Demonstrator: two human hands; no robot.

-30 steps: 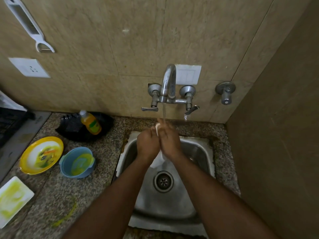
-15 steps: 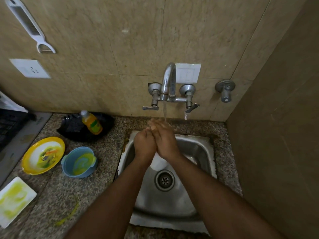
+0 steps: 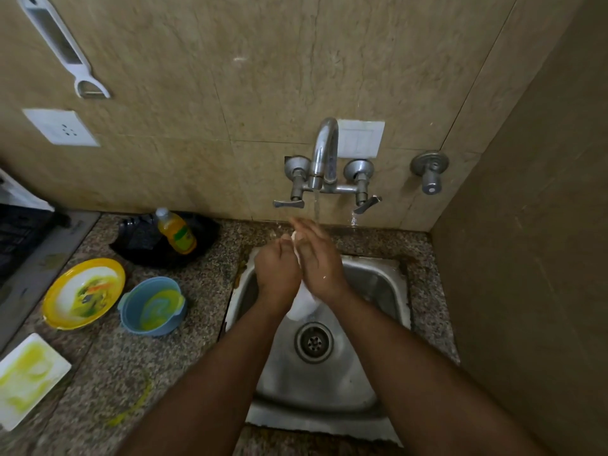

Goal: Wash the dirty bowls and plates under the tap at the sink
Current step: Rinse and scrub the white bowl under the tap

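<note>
Over the steel sink (image 3: pixel 373 284) my two hands hold a white dish (image 3: pixel 301 306) on edge between them, just below the running tap (image 3: pixel 324 153). My left hand (image 3: pixel 278 271) curls its fingers round the dish's left side. Against the right side lies my right hand (image 3: pixel 320 258), fingers stretched toward the water stream (image 3: pixel 316 205). Most of the dish is hidden by my hands. On the counter to the left stand a dirty yellow plate (image 3: pixel 54 302), a blue bowl (image 3: pixel 128 299) with yellow residue, and a white rectangular plate (image 3: pixel 61 362) smeared yellow.
A yellow soap bottle (image 3: pixel 176 233) leans on a black pan (image 3: pixel 205 232) behind the bowl. A white peeler (image 3: pixel 62 47) hangs on the tiled wall. A side wall (image 3: pixel 526 258) closes in right of the sink. A yellow smear (image 3: pixel 138 403) marks the granite counter.
My hands have shifted slightly against each other over the dish, the right fingers sliding forward toward the stream. The dishes on the counter have not moved.
</note>
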